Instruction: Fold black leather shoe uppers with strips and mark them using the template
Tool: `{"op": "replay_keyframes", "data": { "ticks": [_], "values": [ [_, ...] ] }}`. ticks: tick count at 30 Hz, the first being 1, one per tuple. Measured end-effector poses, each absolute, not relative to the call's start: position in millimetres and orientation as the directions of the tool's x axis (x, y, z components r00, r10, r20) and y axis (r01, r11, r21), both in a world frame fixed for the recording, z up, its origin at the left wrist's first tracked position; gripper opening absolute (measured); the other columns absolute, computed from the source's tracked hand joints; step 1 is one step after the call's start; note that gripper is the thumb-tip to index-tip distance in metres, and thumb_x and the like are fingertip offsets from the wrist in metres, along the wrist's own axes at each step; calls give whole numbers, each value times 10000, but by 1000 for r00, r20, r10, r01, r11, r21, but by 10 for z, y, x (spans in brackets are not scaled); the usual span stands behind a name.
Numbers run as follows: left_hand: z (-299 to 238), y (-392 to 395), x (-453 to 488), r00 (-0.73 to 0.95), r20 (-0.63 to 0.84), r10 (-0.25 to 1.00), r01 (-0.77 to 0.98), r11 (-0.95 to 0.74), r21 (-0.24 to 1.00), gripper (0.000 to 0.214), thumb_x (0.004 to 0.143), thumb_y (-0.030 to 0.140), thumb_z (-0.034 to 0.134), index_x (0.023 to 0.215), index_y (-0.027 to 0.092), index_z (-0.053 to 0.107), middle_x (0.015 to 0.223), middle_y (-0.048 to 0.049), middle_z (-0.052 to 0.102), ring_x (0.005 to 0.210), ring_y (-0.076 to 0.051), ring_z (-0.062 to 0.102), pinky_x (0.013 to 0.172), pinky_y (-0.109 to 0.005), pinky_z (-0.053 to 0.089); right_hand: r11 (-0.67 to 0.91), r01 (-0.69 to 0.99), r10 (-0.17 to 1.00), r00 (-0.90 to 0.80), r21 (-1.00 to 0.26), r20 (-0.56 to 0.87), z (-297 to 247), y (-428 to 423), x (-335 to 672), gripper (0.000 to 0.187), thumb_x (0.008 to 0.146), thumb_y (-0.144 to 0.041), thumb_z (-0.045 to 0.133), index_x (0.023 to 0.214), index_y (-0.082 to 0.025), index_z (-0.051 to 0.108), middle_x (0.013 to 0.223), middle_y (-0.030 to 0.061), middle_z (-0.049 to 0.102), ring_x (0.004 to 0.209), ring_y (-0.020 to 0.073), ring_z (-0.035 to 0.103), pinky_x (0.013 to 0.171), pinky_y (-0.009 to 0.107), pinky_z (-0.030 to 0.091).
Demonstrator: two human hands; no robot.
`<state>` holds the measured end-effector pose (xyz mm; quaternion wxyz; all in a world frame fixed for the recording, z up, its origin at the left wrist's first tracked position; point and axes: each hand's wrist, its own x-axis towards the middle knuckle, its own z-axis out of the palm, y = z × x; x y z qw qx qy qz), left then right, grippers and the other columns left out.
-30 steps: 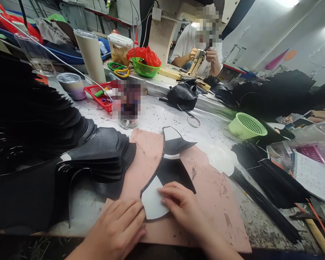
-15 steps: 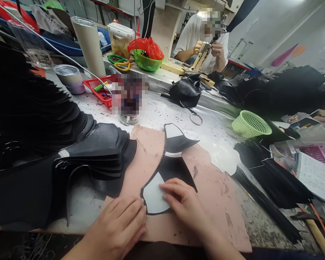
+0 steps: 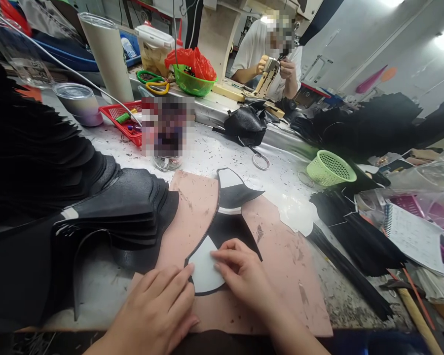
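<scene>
A black leather piece point(image 3: 231, 231) with pale patches lies flat on the pinkish cutting board point(image 3: 277, 276) in front of me. Its lower end carries a large white patch point(image 3: 206, 268) inside a dark border. My left hand point(image 3: 163, 301) reaches the left edge of that end; its index fingertip touches the border, and its thumb sticks out apart below. Over the right side of the white patch rests my right hand point(image 3: 242, 271), index finger and thumb a little apart, their tips on the patch. Neither hand lifts the piece.
Stacks of black leather pieces point(image 3: 133, 197) rise at the left. Behind stand a red basket point(image 3: 122, 123), a tumbler point(image 3: 107, 59) and a green bowl point(image 3: 194, 81). Rightward are a light green basket point(image 3: 331, 169), black strips point(image 3: 355, 271), a notebook point(image 3: 410, 236) and a hammer point(image 3: 416, 310). A co-worker point(image 3: 240, 64) sits across.
My left index finger has stretched forward onto the edge of the white patch from beside it. My right hand stays in about the same place on the piece. The view has turned slightly right.
</scene>
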<state>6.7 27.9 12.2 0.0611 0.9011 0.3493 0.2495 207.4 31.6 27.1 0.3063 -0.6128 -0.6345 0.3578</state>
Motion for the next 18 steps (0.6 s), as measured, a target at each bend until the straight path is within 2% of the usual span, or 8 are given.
{"op": "replay_keyframes", "data": {
  "ticks": [6, 10, 13, 15, 17, 18],
  "values": [
    [160, 322, 138, 653, 418, 631, 622, -762, 179, 304, 914, 270, 328, 1028, 176, 594, 928, -19, 683, 810, -211, 532, 737, -353, 344, 62, 672, 998, -65, -738, 24, 266, 280, 2037, 237, 780, -131, 527, 943, -173, 693, 840, 54, 562, 673, 133, 562, 583, 244, 495],
    [244, 429, 258, 745, 340, 574, 576, -810, 106, 222, 863, 160, 399, 857, 165, 621, 809, -39, 657, 740, -207, 561, 676, -340, 372, 189, 870, 975, -110, -455, 193, 238, 270, 2033, 230, 813, -153, 526, 974, -224, 674, 873, 71, 552, 720, 177, 522, 607, 299, 472],
    [265, 545, 345, 780, 315, 541, 545, -834, 82, 244, 787, 50, 403, 768, 179, 609, 795, -55, 656, 702, -207, 582, 640, -334, 395, 273, 912, 944, -192, -307, 270, 216, 279, 2078, 229, 826, -201, 555, 1033, -239, 647, 886, 78, 548, 773, 196, 503, 675, 326, 467],
    [197, 613, 361, 784, 363, 504, 521, -852, 59, 242, 770, 63, 411, 803, 191, 614, 850, -72, 665, 721, -222, 591, 653, -348, 409, 363, 891, 910, -278, -272, 307, 199, 273, 2154, 258, 837, -231, 556, 1087, -236, 617, 932, 77, 561, 799, 184, 507, 723, 313, 463],
    [39, 691, 338, 786, 428, 447, 467, -882, 63, 187, 790, 154, 452, 850, 223, 616, 911, -73, 664, 747, -237, 591, 675, -368, 414, 463, 859, 853, -363, -220, 376, 169, 258, 2297, 249, 839, -291, 561, 1079, -256, 618, 998, 62, 574, 842, 173, 516, 766, 300, 449],
    [-67, 745, 320, 737, 469, 486, 500, -860, 104, 164, 793, 190, 472, 851, 236, 618, 914, -79, 660, 782, -260, 589, 698, -391, 412, 501, 846, 820, -397, -183, 412, 153, 248, 2404, 219, 835, -339, 564, 1032, -273, 636, 1030, 48, 578, 873, 171, 520, 784, 302, 440]
  ]
}}
